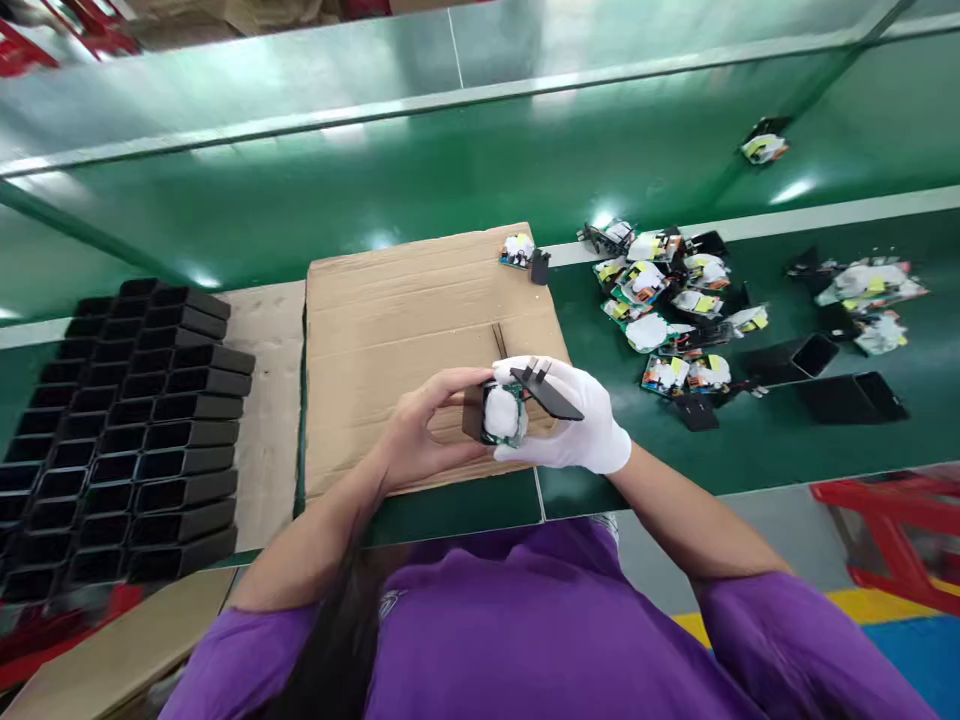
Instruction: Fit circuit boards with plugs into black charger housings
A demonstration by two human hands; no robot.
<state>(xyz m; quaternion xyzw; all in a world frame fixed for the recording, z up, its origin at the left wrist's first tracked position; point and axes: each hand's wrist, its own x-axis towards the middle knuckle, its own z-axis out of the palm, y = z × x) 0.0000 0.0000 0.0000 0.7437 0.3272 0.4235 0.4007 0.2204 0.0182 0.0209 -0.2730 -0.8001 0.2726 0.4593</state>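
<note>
In front of my chest, my bare left hand (pixel 420 430) grips a black plastic case (pixel 472 412) between thumb and fingers. My right hand (pixel 596 425), in a white glove, is closed on a circuit board (pixel 501 414) that carries a white filler lump. The board sits at the mouth of the case; how far inside it reaches is hidden. A black end cap with two metal prongs (pixel 549 393) tilts out from the board, against the gloved fingers. Two thin dark leads (pixel 499 340) stick up past the hands over the cardboard sheet (pixel 405 320).
Stacked black cases (pixel 187 440) fill the left side of the bench. One board with a black cap (pixel 517 250) lies at the cardboard's far corner. Several more boards (pixel 649 285) are heaped to the right, near two loose black cases (pixel 851 398). A metal ledge (pixel 300 115) runs along the back.
</note>
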